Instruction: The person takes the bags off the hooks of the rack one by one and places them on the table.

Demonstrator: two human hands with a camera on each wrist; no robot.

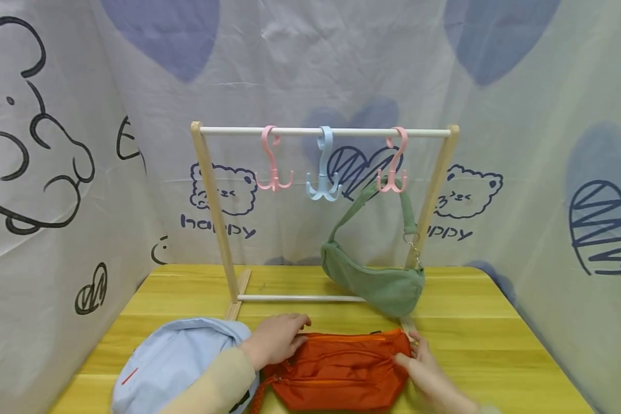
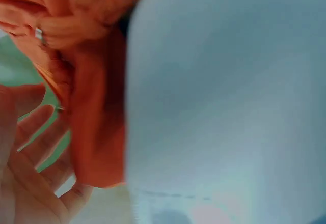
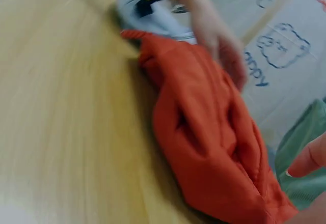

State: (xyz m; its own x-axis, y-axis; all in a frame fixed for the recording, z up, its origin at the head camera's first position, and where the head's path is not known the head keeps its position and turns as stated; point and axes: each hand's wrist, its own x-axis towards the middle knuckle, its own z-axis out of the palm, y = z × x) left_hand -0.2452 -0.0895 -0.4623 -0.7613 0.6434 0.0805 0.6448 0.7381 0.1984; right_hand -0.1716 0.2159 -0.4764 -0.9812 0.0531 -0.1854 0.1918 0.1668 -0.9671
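An orange zippered bag lies near the table's front edge, with a braided cord at its left end. My left hand rests by its upper left corner. In the left wrist view the left fingers are spread beside the orange fabric. At the bag's right end is my right hand, thumb in front and fingers behind, pinching the edge. The right wrist view shows the orange bag running into that hand, with a finger standing off it. A light blue bag sits under the left forearm.
Behind the bags stands a rack with a white rail. Two pink hooks and one blue hook hang from it. A green shoulder bag hangs on the right pink hook, close behind the orange bag. Printed cloth surrounds the table.
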